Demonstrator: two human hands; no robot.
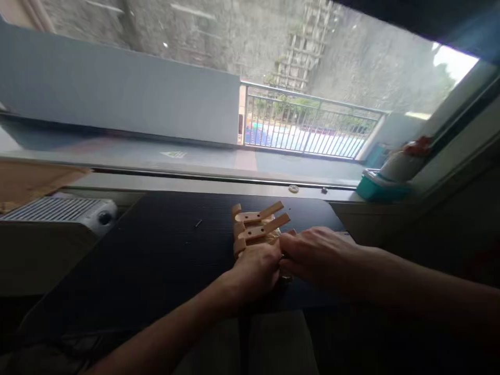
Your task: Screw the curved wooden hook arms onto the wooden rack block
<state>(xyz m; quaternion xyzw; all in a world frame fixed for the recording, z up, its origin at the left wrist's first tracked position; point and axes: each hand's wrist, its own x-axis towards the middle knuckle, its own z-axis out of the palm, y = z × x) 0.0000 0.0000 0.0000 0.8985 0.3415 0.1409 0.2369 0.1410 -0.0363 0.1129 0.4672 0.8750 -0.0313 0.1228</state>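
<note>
On the dark tabletop (164, 265) lies a light-wood assembly (253, 233) of rounded blocks and slats with dark holes. Two of its slats angle up to the right. My left hand (255, 271) is closed around its near end and hides that part. Pressed close beside it, my right hand (316, 255) has its fingers pinched together at the same end; what they hold is hidden. A small brass-coloured piece (287, 279) shows just below the hands. Left of the assembly lies a small dark screw-like piece (198, 223).
Along the back runs a window sill (234, 182) with a pale ring like a tape roll (294, 188) and a tiny dark object (324, 190). A teal box (380, 187) stands at the right. A white radiator (66, 213) is at the left, below a brown board (35, 182).
</note>
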